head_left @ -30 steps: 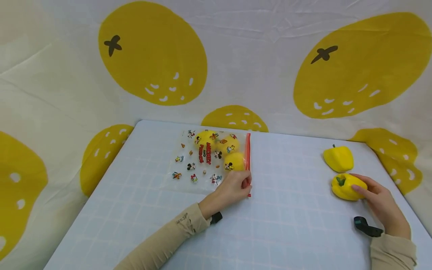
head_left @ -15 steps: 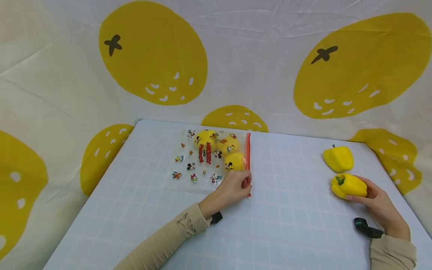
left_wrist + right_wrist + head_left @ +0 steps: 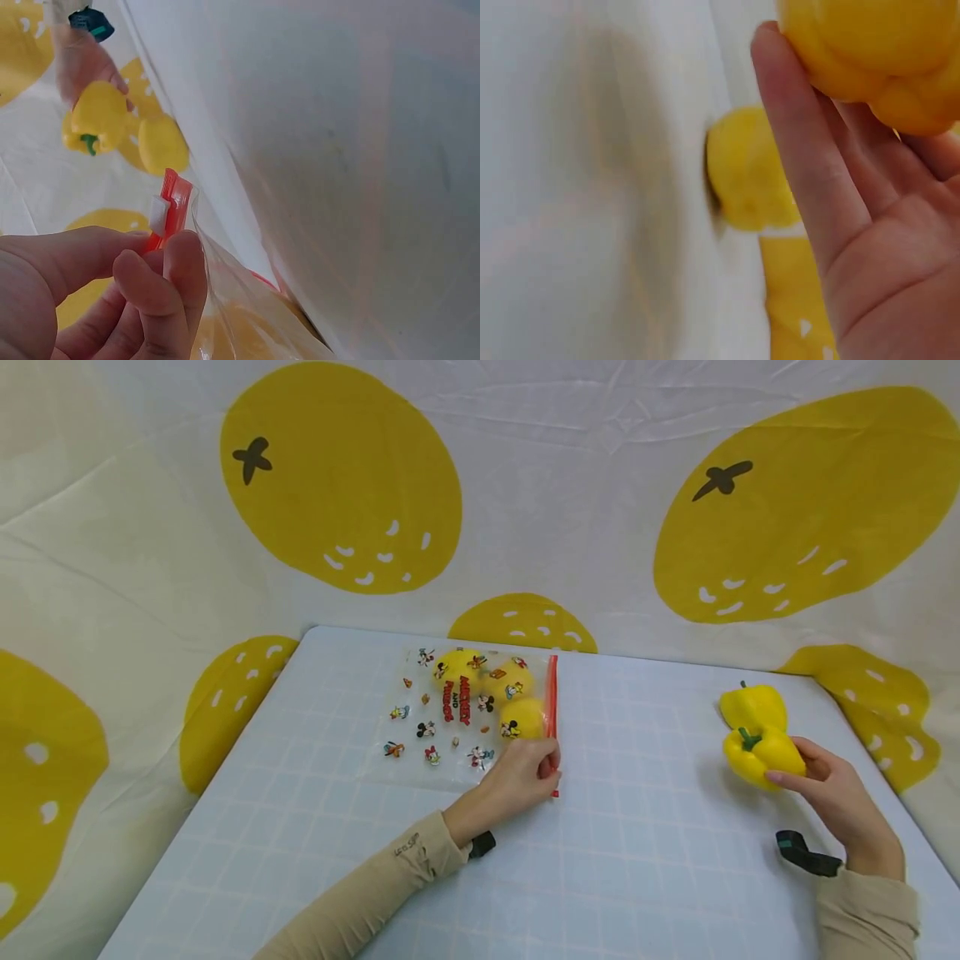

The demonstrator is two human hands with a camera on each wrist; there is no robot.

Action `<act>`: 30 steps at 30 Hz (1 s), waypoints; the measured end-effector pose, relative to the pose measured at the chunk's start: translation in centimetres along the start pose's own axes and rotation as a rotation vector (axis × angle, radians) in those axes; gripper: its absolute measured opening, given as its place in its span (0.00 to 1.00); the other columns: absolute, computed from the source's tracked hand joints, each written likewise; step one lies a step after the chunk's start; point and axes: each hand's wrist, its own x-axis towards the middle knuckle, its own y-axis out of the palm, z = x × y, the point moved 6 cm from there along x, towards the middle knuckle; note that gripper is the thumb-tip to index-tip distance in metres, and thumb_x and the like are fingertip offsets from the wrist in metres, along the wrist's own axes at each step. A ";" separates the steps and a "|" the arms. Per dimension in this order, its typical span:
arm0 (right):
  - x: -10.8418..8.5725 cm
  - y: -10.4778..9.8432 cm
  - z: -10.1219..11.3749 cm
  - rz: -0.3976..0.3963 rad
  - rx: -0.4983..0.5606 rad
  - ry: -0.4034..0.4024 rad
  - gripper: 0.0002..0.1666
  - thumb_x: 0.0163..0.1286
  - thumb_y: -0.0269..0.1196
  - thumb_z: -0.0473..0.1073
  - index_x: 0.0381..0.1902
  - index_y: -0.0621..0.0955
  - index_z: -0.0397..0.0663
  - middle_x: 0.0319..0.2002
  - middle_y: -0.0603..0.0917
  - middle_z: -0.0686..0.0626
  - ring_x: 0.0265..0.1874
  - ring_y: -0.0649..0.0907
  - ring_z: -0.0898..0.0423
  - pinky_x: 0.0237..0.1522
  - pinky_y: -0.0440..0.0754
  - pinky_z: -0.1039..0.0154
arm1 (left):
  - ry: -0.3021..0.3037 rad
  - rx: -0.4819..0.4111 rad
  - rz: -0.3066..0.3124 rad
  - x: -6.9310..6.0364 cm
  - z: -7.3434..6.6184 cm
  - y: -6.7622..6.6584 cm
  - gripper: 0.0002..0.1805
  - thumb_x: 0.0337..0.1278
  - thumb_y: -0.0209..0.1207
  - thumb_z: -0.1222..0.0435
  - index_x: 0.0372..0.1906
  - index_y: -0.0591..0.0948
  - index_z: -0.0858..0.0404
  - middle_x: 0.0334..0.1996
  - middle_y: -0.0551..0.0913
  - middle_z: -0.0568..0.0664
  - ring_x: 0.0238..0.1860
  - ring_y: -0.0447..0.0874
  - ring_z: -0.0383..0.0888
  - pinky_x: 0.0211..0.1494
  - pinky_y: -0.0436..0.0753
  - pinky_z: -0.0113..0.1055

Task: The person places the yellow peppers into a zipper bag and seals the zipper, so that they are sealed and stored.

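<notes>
My left hand [image 3: 517, 774] pinches the red-edged opening of a clear zip bag [image 3: 408, 760] printed with cartoon figures. In the left wrist view, thumb and fingers hold the red zip strip [image 3: 177, 202], which carries a white slider [image 3: 159, 215]. Several yellow rounded things [image 3: 521, 718] lie inside the bag; their kind is hard to tell through the print. On the right, my right hand [image 3: 851, 802] grips a yellow bell pepper [image 3: 765, 760] with a green stem, raised off the table. Behind it, a second yellow bell pepper [image 3: 752, 703] lies on the table, partly covered from view.
The pale checked table [image 3: 630, 860] reaches back to a white cloth [image 3: 555, 510] with large yellow fruit prints. A dark wrist camera [image 3: 806, 853] juts out beside the right wrist. The table's right edge runs close by the right forearm.
My right hand has taken a firmer hold of the nearer pepper and lifted it, shifting slightly left and up in view. The left hand and the bag have stayed put.
</notes>
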 end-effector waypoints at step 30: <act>7.9 12.0 12.7 0.053 0.488 -0.302 0.37 0.70 0.61 0.32 0.74 0.63 0.49 0.68 0.65 0.46 0.59 0.70 0.51 0.56 0.74 0.73 | -0.008 0.034 0.007 0.0 -0.1 -0.1 0.09 0.56 0.66 0.72 0.28 0.76 0.60 0.18 0.72 0.43 0.21 0.68 0.35 0.23 0.68 0.23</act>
